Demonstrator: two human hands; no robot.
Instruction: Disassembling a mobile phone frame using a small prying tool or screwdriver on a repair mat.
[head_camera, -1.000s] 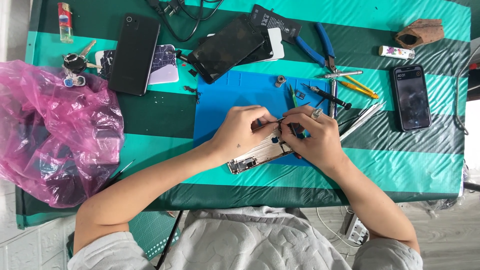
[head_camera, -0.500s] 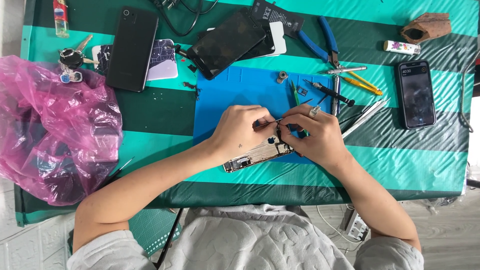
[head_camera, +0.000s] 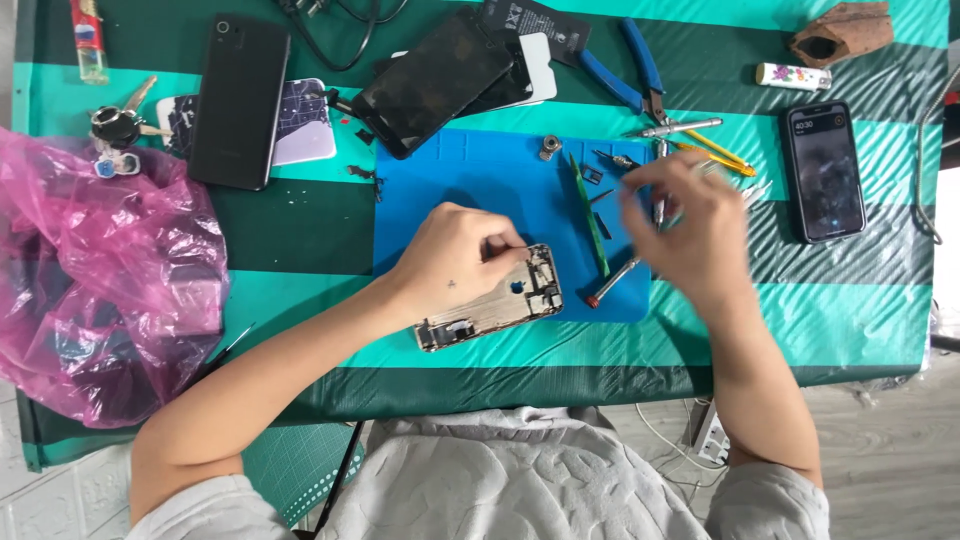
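Two hands over blue mat (head_camera: 470, 190) on green striped table (head_camera: 300, 225). Opened phone chassis (head_camera: 490, 310) at mat's near edge, pinned under left hand (head_camera: 455, 260), fingers curled on it. Right hand (head_camera: 690, 225) blurred beside screwdriver (head_camera: 612, 283); grip unclear.

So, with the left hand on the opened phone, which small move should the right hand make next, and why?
Probably bring the right hand down onto one tool, likely the red-tipped screwdriver lying beside the opened phone. The right hand is blurred above the tools with no clear grip, while the left hand holds the phone on the blue mat.
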